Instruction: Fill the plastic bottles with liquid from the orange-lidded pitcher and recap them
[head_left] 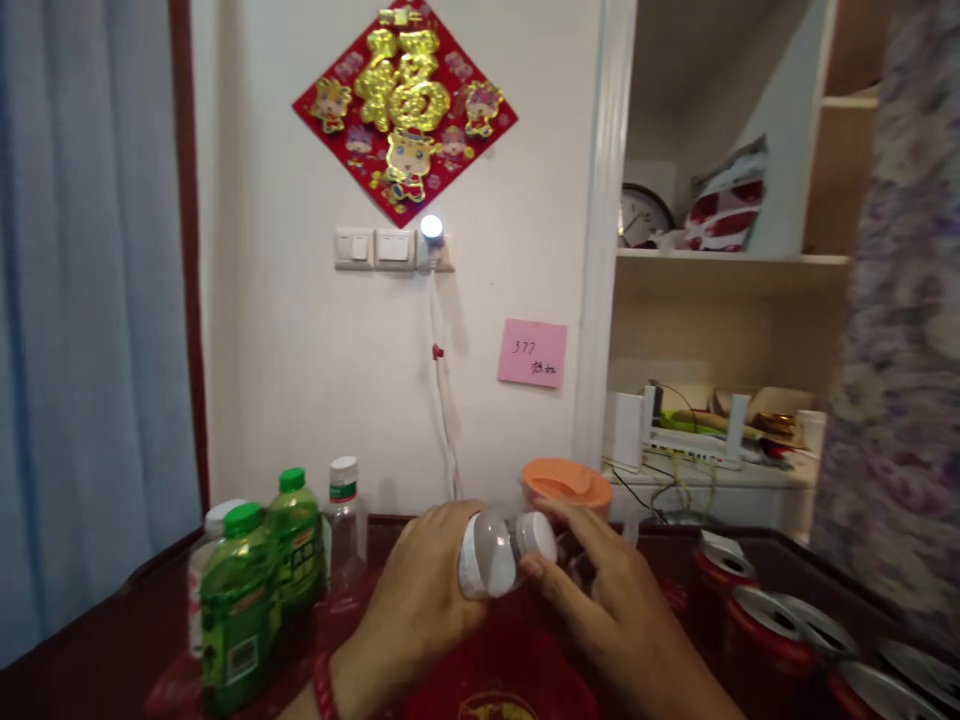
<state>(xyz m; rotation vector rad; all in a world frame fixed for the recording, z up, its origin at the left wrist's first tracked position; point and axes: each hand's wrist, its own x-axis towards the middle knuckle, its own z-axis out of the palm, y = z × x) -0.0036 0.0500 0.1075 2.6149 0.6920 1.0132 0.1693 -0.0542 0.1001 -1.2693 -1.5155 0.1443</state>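
Note:
A small clear bottle with a white cap is tilted sideways, cap to the right, above the dark red table. My left hand is wrapped round the bottle's body from the left, its fingers mostly hidden behind it. The thumb and fingers of my right hand are closed on the white cap. Behind my right hand sits an orange container, partly covered by that hand.
Green bottles and clear white-capped bottles stand at the left. Several open red cans stand at the right. The wall rises behind the table, with a cable hanging down it.

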